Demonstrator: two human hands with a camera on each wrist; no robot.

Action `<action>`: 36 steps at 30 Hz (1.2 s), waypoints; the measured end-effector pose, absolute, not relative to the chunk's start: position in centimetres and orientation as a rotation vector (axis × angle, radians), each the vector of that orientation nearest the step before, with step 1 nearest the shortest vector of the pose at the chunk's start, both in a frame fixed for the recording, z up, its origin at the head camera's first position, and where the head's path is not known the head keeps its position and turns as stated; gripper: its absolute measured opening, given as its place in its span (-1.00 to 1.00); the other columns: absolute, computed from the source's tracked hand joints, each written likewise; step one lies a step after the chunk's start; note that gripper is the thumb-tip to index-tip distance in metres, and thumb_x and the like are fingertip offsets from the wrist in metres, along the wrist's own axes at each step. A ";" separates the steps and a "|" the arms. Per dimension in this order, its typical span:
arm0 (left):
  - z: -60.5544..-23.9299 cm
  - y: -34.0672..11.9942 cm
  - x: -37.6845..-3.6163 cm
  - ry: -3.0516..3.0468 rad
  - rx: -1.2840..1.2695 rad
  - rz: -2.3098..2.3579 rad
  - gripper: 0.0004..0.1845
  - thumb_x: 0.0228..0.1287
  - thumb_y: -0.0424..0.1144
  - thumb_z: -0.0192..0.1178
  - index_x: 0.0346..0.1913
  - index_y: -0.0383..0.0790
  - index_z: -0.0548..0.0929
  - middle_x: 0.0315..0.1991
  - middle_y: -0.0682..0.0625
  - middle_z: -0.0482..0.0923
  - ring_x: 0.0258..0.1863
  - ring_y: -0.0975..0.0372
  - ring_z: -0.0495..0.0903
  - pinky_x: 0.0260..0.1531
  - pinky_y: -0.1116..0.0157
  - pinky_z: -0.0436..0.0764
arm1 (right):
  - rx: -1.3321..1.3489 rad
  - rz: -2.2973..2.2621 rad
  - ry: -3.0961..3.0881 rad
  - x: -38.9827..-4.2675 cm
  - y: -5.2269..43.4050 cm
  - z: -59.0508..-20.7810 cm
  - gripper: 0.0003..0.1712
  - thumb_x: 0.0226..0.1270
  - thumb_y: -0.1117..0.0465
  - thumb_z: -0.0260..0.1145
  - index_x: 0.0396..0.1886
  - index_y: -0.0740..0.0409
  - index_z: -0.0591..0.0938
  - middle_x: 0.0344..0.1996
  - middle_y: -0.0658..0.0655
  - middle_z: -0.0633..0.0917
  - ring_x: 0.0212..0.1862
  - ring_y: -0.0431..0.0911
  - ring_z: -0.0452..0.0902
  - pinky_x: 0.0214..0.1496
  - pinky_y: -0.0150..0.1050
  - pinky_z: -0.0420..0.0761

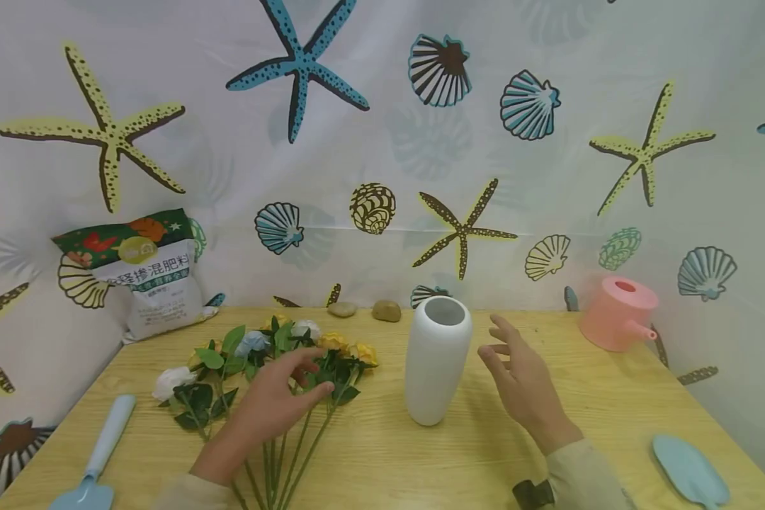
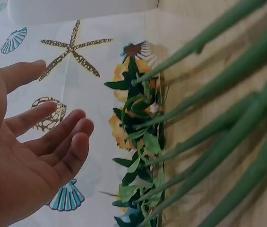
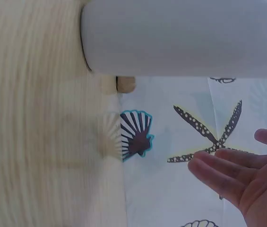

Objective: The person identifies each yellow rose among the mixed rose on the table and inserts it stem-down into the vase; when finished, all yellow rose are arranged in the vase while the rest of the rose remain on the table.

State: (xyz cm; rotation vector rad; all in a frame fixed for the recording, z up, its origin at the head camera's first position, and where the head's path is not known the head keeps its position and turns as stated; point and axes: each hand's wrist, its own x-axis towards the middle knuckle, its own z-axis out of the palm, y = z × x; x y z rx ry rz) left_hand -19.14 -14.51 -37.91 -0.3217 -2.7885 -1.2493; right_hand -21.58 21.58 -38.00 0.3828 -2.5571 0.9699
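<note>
A tall white vase [image 1: 438, 361] stands upright on the wooden table, its round mouth facing up. To its right is my right hand [image 1: 528, 382], fingers relaxed, holding nothing and apart from the vase. The vase also fills the top of the right wrist view. Over the artificial flowers [image 1: 331, 343] hovers my left hand [image 1: 274, 397], loosely spread with nothing in it. White, yellow and blue blooms lie toward the back, with long green stems [image 2: 209, 94] running to the front edge. In the left wrist view the fingers are clear of those stems.
At the left lies a light blue trowel [image 1: 105, 453], with a fertilizer bag [image 1: 159, 283] behind it. Two stones, one pale [image 1: 342, 309] and one brown [image 1: 387, 310], sit at the back. A pink watering can [image 1: 618, 315] and a blue scoop-like tool [image 1: 690, 467] are on the right.
</note>
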 end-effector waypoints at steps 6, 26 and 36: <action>-38.6 -13.5 -19.0 -2.886 -0.330 -1.424 -0.51 0.27 -0.21 0.41 0.24 -0.20 0.57 -0.13 -0.02 0.65 -0.38 0.25 0.53 -0.44 0.27 0.52 | 0.466 1.252 -2.467 -21.4 20.2 -38.5 -0.40 0.63 0.04 0.08 0.54 0.06 0.25 0.29 0.34 0.57 0.13 0.17 0.67 0.08 -0.02 0.72; -40.4 -12.2 -18.7 -3.053 -0.409 -1.261 -0.53 0.10 -0.50 0.41 0.12 -0.32 0.58 -0.39 0.00 0.58 -0.45 0.21 0.54 -0.41 0.20 0.56 | 0.520 1.390 -2.310 -20.8 18.6 -38.8 -0.27 0.50 0.26 0.24 0.57 0.06 0.20 0.12 0.32 0.70 0.17 0.18 0.66 0.11 0.08 0.69; -40.1 -12.2 -18.6 -3.030 -0.384 -1.385 -0.49 0.11 -0.57 0.35 0.17 -0.33 0.57 -0.36 -0.03 0.56 -0.41 0.19 0.54 -0.41 0.21 0.58 | 0.533 1.381 -2.306 -21.0 18.3 -39.0 -0.27 0.49 0.28 0.25 0.57 0.00 0.22 0.10 0.27 0.72 0.15 0.16 0.67 0.10 -0.01 0.72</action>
